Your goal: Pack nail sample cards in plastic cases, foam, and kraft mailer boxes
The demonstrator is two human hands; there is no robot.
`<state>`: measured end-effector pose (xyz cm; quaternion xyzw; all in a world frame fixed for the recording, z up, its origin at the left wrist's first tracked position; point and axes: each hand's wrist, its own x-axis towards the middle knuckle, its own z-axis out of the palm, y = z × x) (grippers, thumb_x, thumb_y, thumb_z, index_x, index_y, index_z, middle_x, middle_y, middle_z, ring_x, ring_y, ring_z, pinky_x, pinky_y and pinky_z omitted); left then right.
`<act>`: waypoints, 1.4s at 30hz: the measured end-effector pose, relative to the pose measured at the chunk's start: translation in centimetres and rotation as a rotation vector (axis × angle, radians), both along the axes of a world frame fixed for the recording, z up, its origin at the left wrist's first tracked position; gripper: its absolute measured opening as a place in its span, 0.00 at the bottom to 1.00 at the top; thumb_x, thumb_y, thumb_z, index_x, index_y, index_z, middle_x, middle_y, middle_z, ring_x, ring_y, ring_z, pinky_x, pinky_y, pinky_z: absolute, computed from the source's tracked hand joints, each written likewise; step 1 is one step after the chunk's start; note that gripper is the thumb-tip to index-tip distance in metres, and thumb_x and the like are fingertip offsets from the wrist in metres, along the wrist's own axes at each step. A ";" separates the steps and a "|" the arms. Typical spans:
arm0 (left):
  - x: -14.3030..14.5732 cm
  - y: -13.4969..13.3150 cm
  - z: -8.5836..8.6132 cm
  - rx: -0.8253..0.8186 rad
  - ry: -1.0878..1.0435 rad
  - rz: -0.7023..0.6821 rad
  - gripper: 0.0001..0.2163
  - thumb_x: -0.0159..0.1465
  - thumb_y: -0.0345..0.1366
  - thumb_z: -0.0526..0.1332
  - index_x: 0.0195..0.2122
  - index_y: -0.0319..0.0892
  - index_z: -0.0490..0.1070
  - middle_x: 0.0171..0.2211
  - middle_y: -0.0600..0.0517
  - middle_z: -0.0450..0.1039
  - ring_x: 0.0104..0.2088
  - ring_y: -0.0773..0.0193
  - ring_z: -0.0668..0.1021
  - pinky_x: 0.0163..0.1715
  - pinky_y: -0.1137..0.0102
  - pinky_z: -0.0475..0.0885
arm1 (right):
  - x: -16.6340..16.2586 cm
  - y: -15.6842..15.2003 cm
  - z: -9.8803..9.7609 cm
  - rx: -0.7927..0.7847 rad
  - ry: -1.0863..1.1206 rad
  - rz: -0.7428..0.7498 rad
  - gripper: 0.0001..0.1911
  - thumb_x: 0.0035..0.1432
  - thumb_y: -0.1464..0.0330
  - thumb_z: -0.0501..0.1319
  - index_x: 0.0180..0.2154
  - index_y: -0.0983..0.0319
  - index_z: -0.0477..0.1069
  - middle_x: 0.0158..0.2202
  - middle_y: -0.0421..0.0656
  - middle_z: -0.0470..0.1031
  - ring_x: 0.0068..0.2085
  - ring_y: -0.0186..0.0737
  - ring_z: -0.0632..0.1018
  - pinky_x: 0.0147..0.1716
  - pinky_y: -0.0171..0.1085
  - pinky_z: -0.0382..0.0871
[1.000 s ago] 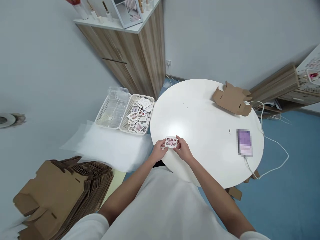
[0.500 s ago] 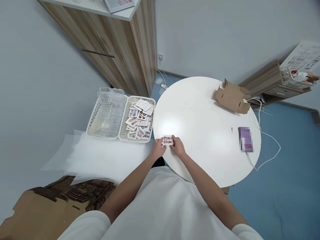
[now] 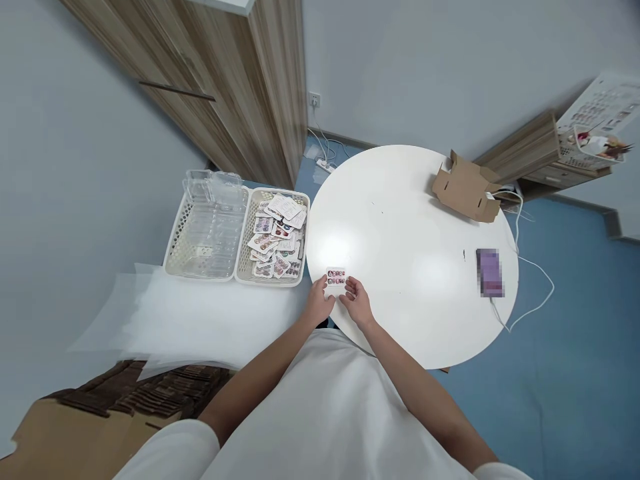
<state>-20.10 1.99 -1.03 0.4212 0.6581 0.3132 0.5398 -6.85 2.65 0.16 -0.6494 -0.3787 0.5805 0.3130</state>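
- Left hand (image 3: 317, 303) and right hand (image 3: 359, 305), fingers half-curled, flank one card (image 3: 336, 276) at the table's (image 3: 395, 193) near edge; any grip, can't tell.
- One card out; the other cards (image 3: 283, 230), overlapped beyond counting, fill one of two baskets (image 3: 270, 284).
- Beyond, one cardboard box (image 3: 465, 190), flaps open.

Txt/nos. — none legible

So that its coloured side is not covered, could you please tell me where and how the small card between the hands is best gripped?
Probably by its two short side edges, left hand from the left and right hand from the right: the small card looks flat and rectangular, its coloured side faces up, and each hand is beside one of those edges.
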 end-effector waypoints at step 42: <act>-1.2 3.9 -0.2 0.047 0.213 -0.033 0.29 0.52 0.29 0.55 0.57 0.43 0.52 0.55 0.45 0.56 0.46 0.59 0.68 0.40 0.67 0.68 | -1.7 2.9 -1.0 0.074 0.065 0.012 0.32 0.42 0.71 0.61 0.51 0.58 0.55 0.54 0.47 0.60 0.52 0.39 0.66 0.51 0.43 0.60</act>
